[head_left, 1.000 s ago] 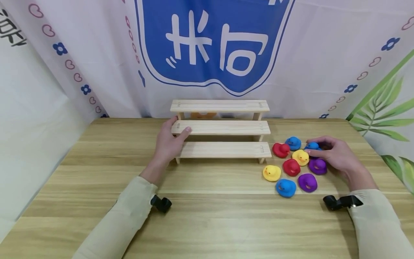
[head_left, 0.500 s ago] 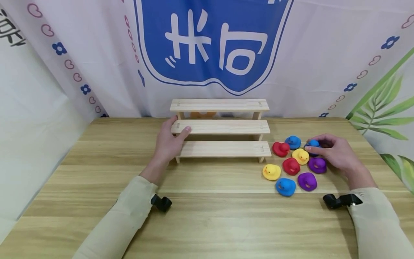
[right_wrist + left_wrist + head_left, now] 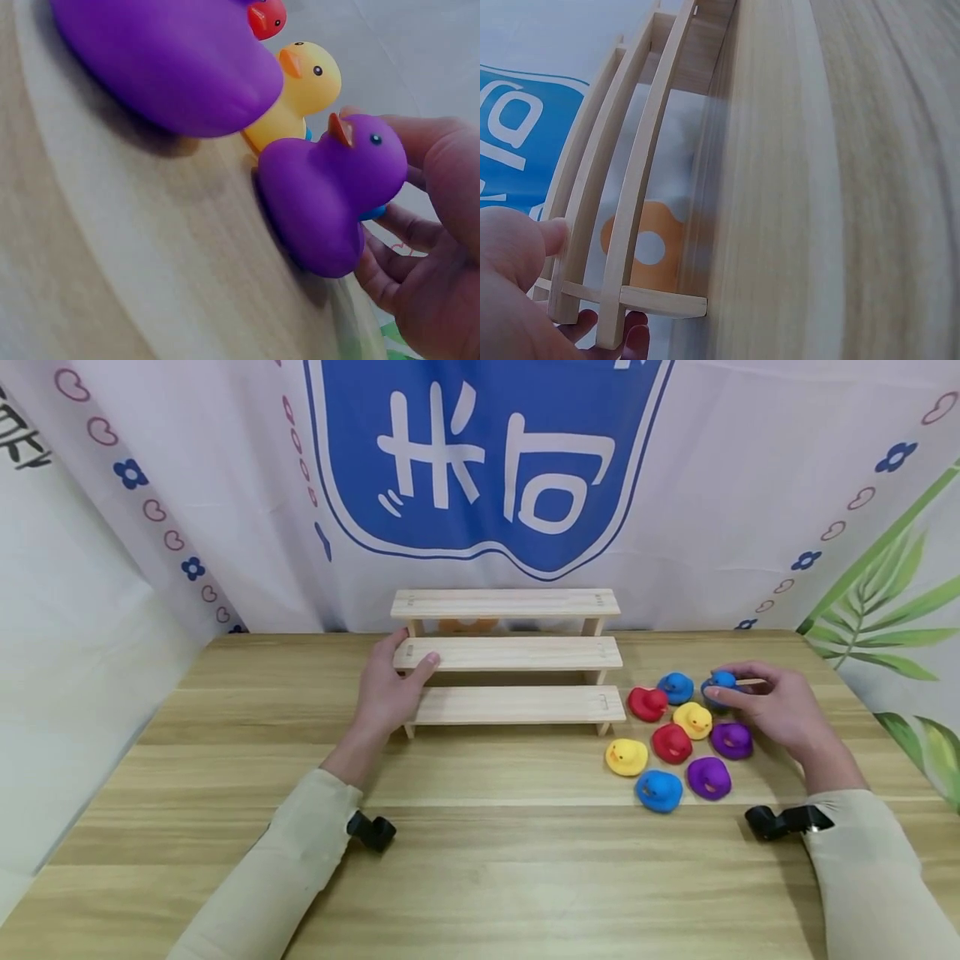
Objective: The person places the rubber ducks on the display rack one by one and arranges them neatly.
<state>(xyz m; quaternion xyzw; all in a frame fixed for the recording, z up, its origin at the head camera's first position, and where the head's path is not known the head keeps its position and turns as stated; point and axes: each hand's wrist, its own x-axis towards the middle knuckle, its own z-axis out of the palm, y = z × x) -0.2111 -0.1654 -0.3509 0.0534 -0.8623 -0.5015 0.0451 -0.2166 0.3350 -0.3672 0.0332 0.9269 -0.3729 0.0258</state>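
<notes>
Only in head view, clearly pinched, blue duck [image 3: 722, 679]

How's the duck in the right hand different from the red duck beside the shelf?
The held duck is blue, while the other duck is red. The right hand pinches the held duck; no hand touches the other duck. Both are toy ducks.

Shelf [image 3: 517, 705] on the table [image 3: 510, 877] before the backdrop [image 3: 735, 460], cluster of ducks [image 3: 672, 743] to the shelf's right.

Arms [image 3: 281, 864] forward, left grip [image 3: 386, 692] clasped, right grip [image 3: 786, 710] pinched
</notes>
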